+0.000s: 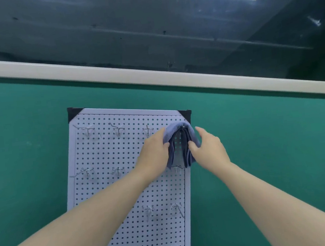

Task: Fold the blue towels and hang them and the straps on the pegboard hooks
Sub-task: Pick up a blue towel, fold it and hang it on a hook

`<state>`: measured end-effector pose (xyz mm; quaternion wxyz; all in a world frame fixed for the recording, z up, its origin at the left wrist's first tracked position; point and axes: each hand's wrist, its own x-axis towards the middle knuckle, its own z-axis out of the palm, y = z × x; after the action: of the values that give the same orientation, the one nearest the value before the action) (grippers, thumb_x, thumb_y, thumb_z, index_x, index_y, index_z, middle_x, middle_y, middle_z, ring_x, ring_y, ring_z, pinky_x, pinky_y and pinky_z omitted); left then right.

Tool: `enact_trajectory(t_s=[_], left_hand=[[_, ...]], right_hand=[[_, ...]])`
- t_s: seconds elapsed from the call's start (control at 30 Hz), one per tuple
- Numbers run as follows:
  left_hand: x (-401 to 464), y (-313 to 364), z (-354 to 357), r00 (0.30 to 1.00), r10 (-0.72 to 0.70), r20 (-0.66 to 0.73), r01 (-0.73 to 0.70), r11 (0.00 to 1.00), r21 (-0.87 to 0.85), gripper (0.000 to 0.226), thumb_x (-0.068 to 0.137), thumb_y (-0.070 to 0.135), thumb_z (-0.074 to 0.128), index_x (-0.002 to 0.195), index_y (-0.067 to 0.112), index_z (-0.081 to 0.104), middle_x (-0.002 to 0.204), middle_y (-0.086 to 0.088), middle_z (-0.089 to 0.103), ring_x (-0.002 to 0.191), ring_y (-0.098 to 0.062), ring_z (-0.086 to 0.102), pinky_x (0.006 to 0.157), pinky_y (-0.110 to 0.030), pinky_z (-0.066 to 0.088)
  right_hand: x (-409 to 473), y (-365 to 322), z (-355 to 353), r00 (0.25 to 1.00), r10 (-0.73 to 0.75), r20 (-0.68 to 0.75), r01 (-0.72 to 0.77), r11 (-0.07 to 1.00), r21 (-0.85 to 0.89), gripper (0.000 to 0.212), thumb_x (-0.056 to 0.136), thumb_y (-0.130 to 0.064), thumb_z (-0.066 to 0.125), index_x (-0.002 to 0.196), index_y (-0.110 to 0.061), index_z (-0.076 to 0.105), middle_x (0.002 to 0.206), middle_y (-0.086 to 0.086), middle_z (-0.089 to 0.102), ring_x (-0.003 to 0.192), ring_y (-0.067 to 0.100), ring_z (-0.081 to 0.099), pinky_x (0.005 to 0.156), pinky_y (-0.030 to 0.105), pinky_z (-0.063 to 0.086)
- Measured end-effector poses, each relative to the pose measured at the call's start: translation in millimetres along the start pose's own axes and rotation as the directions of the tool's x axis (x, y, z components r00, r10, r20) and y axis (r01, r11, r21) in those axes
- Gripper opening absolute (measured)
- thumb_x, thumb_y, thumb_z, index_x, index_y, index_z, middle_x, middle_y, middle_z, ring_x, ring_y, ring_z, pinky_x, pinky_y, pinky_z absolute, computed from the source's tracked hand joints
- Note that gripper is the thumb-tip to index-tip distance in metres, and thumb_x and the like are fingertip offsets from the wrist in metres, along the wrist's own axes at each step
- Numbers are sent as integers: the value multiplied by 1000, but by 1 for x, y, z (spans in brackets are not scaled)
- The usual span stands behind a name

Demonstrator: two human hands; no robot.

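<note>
Fingers (164,140) of both hands grip blue towel (175,126) on pegboard (104,155), hooks (117,129) alongside.

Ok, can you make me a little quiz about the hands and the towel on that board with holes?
1. True or false: the blue towel is draped over a hook in the top right corner of the pegboard.
2. Which hands touch the towel? A) only the left hand B) only the right hand C) both
3. Fill in: the wall behind the pegboard is coloured ____.

Key: 1 true; 2 C; 3 green.
</note>
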<state>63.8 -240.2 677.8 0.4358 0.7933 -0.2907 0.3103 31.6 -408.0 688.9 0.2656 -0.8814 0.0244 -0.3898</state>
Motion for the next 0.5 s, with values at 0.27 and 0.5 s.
enact_trajectory(t_s=[0.27, 0.5], left_hand=[[-39, -15, -62, 982, 81, 171, -123, 961, 249, 56, 108, 19, 49, 161, 22, 31, 165, 4, 35, 152, -14, 31, 121, -30, 25], [-78, -32, -99, 973, 49, 226, -135, 915, 381, 61, 107, 34, 52, 162, 25, 28, 166, 8, 31, 151, -12, 30, 122, -33, 26]], right_hand=[[-45, -27, -19, 977, -206, 48, 209, 975, -79, 58, 102, -31, 54, 158, -28, 38, 150, -2, 53, 133, 22, 51, 103, 37, 44], [-87, -55, 0, 935, -318, 160, 329, 943, -54, 55, 104, -31, 53, 157, -25, 40, 154, -8, 48, 137, 14, 48, 107, 34, 43]])
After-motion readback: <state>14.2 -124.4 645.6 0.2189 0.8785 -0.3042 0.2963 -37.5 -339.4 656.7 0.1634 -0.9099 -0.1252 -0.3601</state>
